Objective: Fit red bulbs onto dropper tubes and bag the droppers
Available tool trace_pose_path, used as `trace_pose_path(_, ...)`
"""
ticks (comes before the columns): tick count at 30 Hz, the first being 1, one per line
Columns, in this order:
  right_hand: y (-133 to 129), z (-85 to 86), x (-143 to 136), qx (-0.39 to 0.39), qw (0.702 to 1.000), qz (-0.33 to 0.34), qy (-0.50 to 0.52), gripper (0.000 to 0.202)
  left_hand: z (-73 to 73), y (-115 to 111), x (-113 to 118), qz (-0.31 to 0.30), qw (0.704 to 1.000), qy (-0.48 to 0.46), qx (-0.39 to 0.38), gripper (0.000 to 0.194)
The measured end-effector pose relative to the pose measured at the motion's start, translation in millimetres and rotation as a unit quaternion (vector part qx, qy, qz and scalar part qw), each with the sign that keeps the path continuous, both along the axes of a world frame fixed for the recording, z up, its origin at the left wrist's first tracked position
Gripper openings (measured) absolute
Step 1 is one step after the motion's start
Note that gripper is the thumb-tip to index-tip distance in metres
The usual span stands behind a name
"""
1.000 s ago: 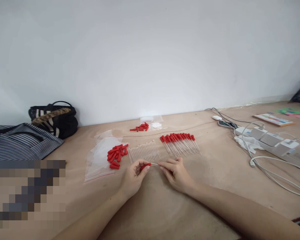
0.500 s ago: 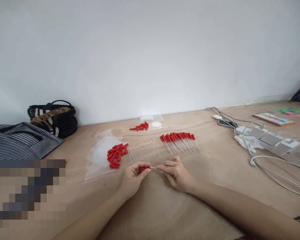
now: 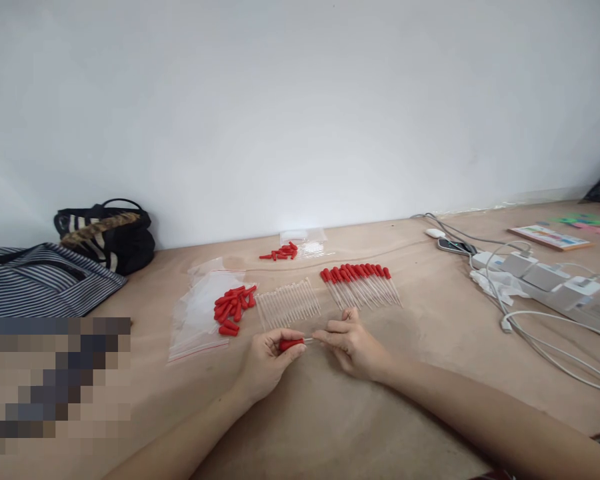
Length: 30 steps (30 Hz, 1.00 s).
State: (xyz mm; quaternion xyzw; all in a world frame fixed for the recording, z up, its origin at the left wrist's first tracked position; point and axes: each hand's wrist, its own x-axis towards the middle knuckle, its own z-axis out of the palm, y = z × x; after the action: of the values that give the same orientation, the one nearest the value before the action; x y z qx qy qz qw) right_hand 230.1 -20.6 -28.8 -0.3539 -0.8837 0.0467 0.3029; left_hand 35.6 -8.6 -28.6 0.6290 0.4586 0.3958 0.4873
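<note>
Holding red bulb (image 3: 291, 345) in L hand (image 3: 269, 357), tube (image 3: 309, 340) pinched in R hand (image 3: 354, 347); bare tubes (image 3: 289, 303) & capped ones (image 3: 363, 287) just beyond.

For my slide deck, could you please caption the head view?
Left hand holding a red bulb, right hand gripping a thin clear tube.

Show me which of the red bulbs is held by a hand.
The red bulb pinched in the left hand; the other visible bulbs all lie untouched.

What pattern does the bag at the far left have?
Dark and light stripes, head view.
</note>
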Motion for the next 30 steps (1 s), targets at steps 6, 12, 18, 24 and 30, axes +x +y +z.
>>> trace_pose_path(6,1.5,1.5,-1.4,-0.01,1.0,0.008,0.003,0.041,-2.1,1.0,0.3,-0.004,1.0,0.004,0.016,0.017)
trace_pose_path(12,3.5,2.4,0.6,-0.03,0.999,0.009,0.006,0.036,4.1,0.3,-0.2,-0.026,0.999,0.028,0.009,0.019)
trace_pose_path(18,4.1,4.0,2.0,-0.045,0.998,0.005,0.046,0.024,7.3,4.4,-5.1,-0.047,0.997,-0.03,-0.05,0.047)
trace_pose_path(24,10.7,3.0,10.7,-0.008,0.983,-0.168,0.078,0.017,7.9,6.3,-9.7,-0.003,0.999,-0.014,-0.043,0.05)
trace_pose_path(30,44.2,3.8,26.5,0.017,0.908,-0.416,0.054,0.02,4.0,8.0,-10.5,-0.024,0.999,0.019,-0.035,0.038)
